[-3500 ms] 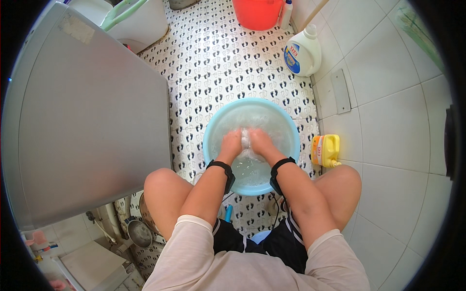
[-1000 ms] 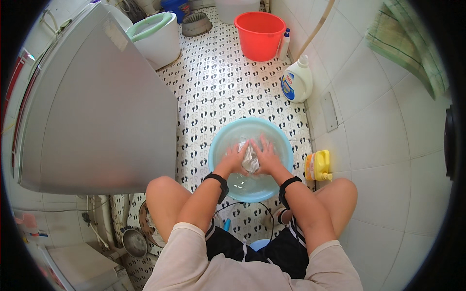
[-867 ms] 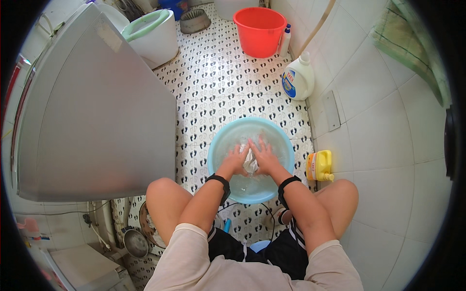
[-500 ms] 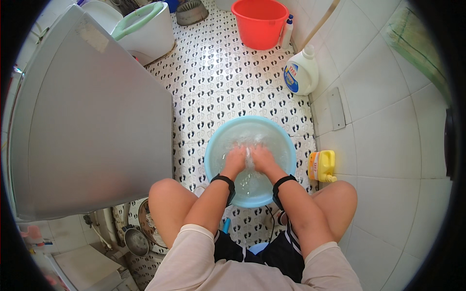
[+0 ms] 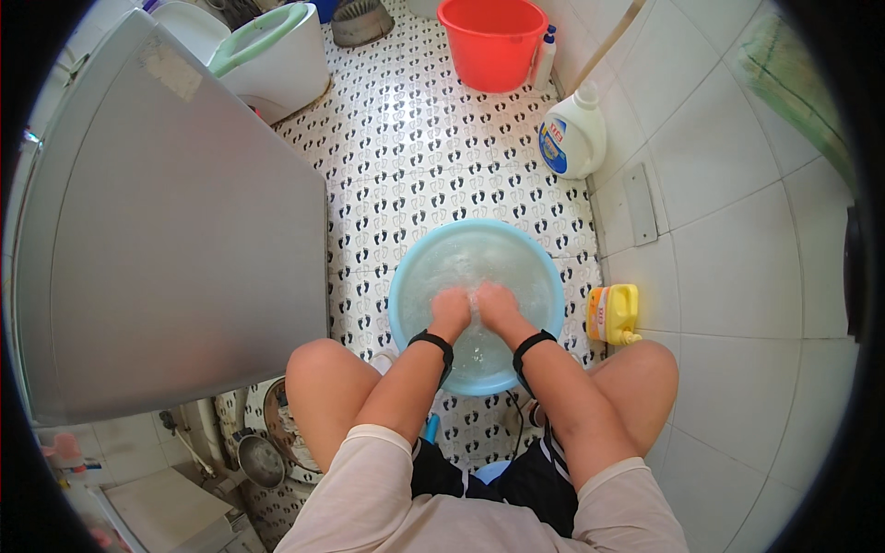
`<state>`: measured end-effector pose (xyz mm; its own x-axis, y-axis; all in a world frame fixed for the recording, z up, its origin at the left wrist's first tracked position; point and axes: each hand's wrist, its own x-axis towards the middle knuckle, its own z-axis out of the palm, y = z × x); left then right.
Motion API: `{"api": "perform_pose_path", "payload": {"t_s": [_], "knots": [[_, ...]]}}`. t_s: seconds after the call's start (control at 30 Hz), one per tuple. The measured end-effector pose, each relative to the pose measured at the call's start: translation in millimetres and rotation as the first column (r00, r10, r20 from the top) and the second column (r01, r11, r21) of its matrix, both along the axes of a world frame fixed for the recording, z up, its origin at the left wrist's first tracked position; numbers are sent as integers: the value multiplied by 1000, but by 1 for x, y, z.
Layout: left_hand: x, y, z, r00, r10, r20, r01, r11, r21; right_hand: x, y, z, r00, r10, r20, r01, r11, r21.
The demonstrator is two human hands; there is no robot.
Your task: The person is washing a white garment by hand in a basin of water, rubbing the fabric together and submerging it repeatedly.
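Note:
A light-blue basin [image 5: 398, 313] of water stands on the floor between my knees. Both of my hands are in it, side by side near its middle, knuckles up and almost touching. My left hand [image 5: 451, 309] looks curled closed, its fingertips lost in the cloudy water. Beside it my right hand [image 5: 496, 304] is curled the same way. A whitish bit shows in the narrow gap between them; whether it is cloth or foam I cannot tell. Whatever the fingers hold is hidden. Black bands circle both forearms above the basin's near rim.
A yellow jug [image 5: 613, 313] stands right of the basin by the tiled wall. Farther off are a white detergent bottle [image 5: 579, 134], a red bucket [image 5: 493, 46] and a white pump bottle [image 5: 545, 60]. A grey appliance [image 5: 184, 240] fills the left; behind it is a toilet [image 5: 290, 69].
Both hands have drawn slightly nearer to me, their knuckles more rounded. The splashing at the fingertips has calmed, and the whitish strip between the hands shows less.

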<state>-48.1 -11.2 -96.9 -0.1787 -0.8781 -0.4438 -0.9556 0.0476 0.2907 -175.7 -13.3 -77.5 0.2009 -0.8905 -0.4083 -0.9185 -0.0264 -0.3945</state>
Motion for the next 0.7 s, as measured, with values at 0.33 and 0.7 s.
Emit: {"api": "perform_pose_path", "payload": {"t_s": [0.33,0.7], "knots": [[-3,-2,45,989,-80,-128,69,994,-85,-9,1,37,968,207,-142,-210,978,-10],[39,-25,101,768,103,-632,-48,993,104,-48,1,75,979,203,-16,-204,975,-87]]}}
